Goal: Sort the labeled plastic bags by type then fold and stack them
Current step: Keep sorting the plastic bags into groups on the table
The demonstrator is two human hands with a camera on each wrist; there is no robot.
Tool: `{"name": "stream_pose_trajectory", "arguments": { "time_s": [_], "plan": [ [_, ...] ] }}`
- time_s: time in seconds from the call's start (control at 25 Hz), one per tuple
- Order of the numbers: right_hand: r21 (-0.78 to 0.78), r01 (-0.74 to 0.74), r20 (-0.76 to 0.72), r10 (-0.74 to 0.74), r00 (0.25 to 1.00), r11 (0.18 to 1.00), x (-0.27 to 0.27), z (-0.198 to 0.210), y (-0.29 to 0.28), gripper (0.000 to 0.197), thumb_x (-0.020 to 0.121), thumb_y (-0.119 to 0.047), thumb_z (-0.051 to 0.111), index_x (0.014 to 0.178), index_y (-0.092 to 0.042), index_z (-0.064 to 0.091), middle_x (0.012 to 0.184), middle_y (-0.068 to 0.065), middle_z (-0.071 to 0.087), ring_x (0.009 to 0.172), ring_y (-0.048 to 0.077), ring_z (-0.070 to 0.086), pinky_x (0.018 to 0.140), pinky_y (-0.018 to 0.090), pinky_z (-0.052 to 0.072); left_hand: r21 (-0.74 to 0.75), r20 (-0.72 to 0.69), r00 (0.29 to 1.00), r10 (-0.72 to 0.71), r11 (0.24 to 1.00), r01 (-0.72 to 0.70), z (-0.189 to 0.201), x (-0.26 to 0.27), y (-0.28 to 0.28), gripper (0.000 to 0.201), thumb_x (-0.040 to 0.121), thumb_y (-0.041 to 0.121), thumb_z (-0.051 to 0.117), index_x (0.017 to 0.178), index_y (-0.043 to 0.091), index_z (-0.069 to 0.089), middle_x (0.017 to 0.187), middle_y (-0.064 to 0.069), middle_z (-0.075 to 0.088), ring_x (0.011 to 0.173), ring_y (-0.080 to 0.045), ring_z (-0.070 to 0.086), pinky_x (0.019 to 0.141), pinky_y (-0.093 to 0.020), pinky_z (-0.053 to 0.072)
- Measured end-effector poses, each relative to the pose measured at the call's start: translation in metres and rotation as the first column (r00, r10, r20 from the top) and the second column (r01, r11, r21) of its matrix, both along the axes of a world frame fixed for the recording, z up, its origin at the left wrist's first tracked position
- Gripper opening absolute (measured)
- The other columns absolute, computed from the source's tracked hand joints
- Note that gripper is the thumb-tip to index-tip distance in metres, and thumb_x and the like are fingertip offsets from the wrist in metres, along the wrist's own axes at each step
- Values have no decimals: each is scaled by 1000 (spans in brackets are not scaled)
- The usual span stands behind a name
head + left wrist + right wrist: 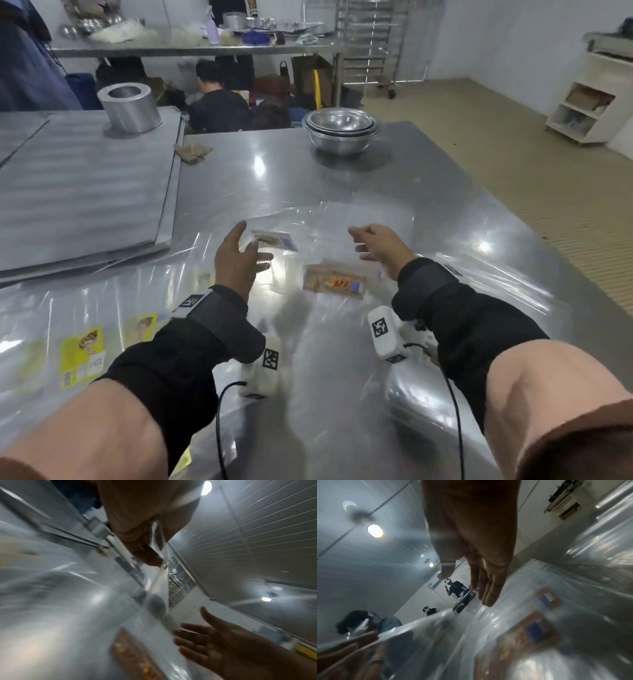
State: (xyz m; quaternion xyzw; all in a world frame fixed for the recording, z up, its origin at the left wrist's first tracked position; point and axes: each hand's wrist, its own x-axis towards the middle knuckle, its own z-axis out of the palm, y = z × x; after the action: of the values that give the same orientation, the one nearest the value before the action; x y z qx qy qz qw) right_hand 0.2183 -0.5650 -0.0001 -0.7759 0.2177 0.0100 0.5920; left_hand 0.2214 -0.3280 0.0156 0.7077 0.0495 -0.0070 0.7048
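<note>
Several clear plastic bags lie overlapping on the steel table [394, 178]. One bag carries a brown and orange label [334, 282] [530, 635] [130, 649]; a second like label [274, 240] [546, 599] lies farther back. Bags with yellow labels [82, 356] lie at the near left. My left hand [250, 246] [145, 555] hovers over the middle and pinches the edge of a clear bag [160, 582], which rises between thumb and fingers. My right hand [363, 243] [488, 595] [205, 639] hovers to its right, fingers straight, holding nothing.
A large steel tray [82, 192] with a metal cylinder [130, 108] on it fills the left. Stacked steel bowls [340, 128] stand at the far edge, a crumpled cloth [191, 152] near the tray. A person [215, 102] crouches beyond the table.
</note>
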Motion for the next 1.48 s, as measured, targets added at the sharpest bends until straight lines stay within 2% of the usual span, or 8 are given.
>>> {"name": "stream_pose_trajectory", "arguments": {
  "time_s": [0.2, 0.36, 0.44, 0.72, 0.92, 1.04, 1.16, 1.48],
  "plan": [
    [347, -53, 25, 47, 999, 936, -32, 39, -10, 46, 93, -47, 49, 111, -5, 51, 103, 10, 61, 93, 25, 60, 82, 33, 51, 87, 301, 926, -229, 973, 212, 52, -14, -62, 49, 96, 1, 45, 139, 25, 39, 138, -11, 48, 67, -6, 65, 57, -18, 52],
    [427, 6, 308, -152, 939, 904, -67, 77, -50, 11, 91, -16, 58, 101, -16, 52, 96, 3, 64, 81, 19, 62, 75, 29, 52, -12, 383, 786, -486, 848, 530, 90, -38, -106, 63, 92, -4, 49, 141, 32, 30, 134, 2, 47, 71, -9, 67, 63, -23, 52],
    [418, 76, 433, -272, 859, 905, -98, 85, -80, 30, 86, 1, 60, 103, -22, 51, 86, -2, 66, 77, 16, 62, 66, 25, 49, 2, 375, 719, -585, 777, 630, 89, -49, -129, 68, 91, -5, 51, 137, 39, 27, 134, 3, 47, 71, -10, 66, 64, -23, 51],
    [-3, 409, 137, -405, 904, 913, -209, -6, -111, 73, 83, 11, 57, 142, -21, 31, 93, 5, 55, 69, 13, 52, 63, 23, 44, 232, -211, 659, -722, 618, 751, -22, -89, -180, 57, 85, -8, 60, 136, 10, 44, 137, -16, 45, 87, -21, 54, 55, -16, 47],
    [-206, 499, -3, -511, 860, 842, -226, -39, -105, 78, 78, 2, 70, 144, -8, 28, 119, 11, 51, 111, 27, 53, 100, 38, 44, 307, -296, 630, -718, 553, 774, -53, -104, -185, 52, 88, -4, 57, 137, 7, 44, 139, -12, 46, 97, -20, 50, 56, -16, 46],
    [-474, 389, -63, -472, 880, 790, -220, -27, -95, 78, 78, -9, 72, 143, -5, 28, 142, 16, 35, 129, 32, 38, 106, 37, 33, 356, -263, 638, -723, 542, 761, -48, -107, -174, 52, 90, 4, 58, 139, 6, 42, 141, -13, 46, 114, -26, 52, 75, -27, 51],
    [-561, 258, -102, -376, 921, 786, -210, -16, -71, 74, 82, -14, 68, 143, -7, 28, 146, 13, 33, 134, 32, 30, 108, 38, 30, 476, -226, 681, -696, 532, 701, -40, -111, -147, 55, 91, 13, 59, 142, 8, 38, 145, -10, 43, 130, -27, 43, 107, -35, 37],
    [-518, -170, -184, 85, 979, 838, -171, -3, 68, 69, 82, -22, 69, 140, -7, 34, 141, 13, 40, 129, 30, 39, 104, 35, 36, 582, -131, 804, -580, 612, 536, -26, -126, 3, 62, 92, 21, 59, 146, 15, 29, 145, -4, 42, 133, -20, 39, 106, -27, 30]
  ]
}}
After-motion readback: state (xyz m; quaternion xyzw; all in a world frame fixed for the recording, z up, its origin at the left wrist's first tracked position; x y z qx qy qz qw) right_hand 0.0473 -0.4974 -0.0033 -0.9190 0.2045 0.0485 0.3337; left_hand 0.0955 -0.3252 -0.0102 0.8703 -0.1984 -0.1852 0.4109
